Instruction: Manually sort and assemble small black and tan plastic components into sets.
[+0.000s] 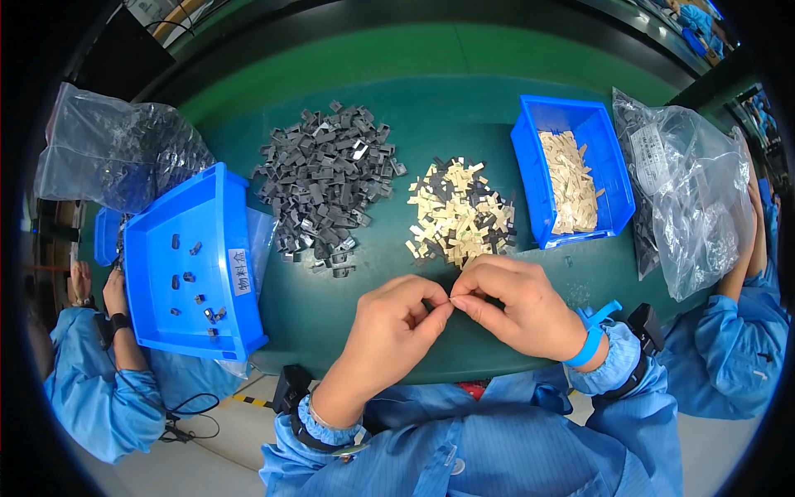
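My left hand (385, 331) and my right hand (530, 306) meet fingertip to fingertip above the near part of the green table. Both are closed in a pinch, thumb against forefinger. Whatever lies between the fingertips is too small and covered to name. Just beyond them is a loose pile of small cream and black strips (455, 211). Farther left spreads a larger heap of small dark grey plastic parts (323, 178), shaped like little housings. A blue strap circles my right wrist.
At the right, a blue bin (611, 166) holds many beige strips (570, 178). A labelled blue bin (170, 228) on the left contains several small dark parts. Clear plastic bags (116, 145) lie beyond it, another bag (691, 199) at right. Blue-sleeved people sit on both sides.
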Demonstrator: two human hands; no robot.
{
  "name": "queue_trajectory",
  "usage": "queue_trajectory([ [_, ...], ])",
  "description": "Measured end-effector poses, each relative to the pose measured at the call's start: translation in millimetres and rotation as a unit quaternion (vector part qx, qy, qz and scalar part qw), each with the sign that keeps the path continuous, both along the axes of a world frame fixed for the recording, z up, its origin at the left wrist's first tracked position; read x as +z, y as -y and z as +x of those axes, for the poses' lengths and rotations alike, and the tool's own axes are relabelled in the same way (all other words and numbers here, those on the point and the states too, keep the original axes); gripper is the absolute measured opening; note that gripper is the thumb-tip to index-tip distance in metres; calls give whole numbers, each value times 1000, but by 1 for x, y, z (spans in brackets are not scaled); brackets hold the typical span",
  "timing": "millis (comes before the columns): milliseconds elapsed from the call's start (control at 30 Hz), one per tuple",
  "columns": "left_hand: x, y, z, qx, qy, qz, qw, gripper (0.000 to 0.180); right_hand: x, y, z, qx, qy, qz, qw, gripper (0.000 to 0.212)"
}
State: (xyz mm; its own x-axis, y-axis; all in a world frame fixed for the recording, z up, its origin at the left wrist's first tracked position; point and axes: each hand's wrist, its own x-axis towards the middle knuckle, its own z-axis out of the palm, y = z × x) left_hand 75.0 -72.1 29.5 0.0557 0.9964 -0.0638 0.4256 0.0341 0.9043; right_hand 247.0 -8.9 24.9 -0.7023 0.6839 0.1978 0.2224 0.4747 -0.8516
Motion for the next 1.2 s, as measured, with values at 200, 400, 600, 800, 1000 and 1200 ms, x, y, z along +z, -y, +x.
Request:
queue_trajectory([
  [200, 4, 16, -5, 53, 293, -144, 944, 13, 16, 0, -8, -1, -53, -113, 992, 10],
  [400, 5, 24, -5, 98, 361, -94, 922, 12, 20, 3, -17, -15, -60, 206, 977, 18],
  [600, 5, 26, -4, 77, 296, -11, 952, 12, 22, -1, -17, 27, -51, 190, 980, 15],
  [800, 8, 26, -6, 51, 240, 27, 969, 11, 27, -3, -20, 32, -44, 176, 983, 9],
  [1000, 10, 27, -2, 178, 333, -3, 926, 12, 22, 0, -17, -27, -150, -297, 943, 6],
  [1200, 13, 26, 2, 183, 318, -2, 930, 15, 24, 10, -23, -4, -188, -411, 892, 13],
])
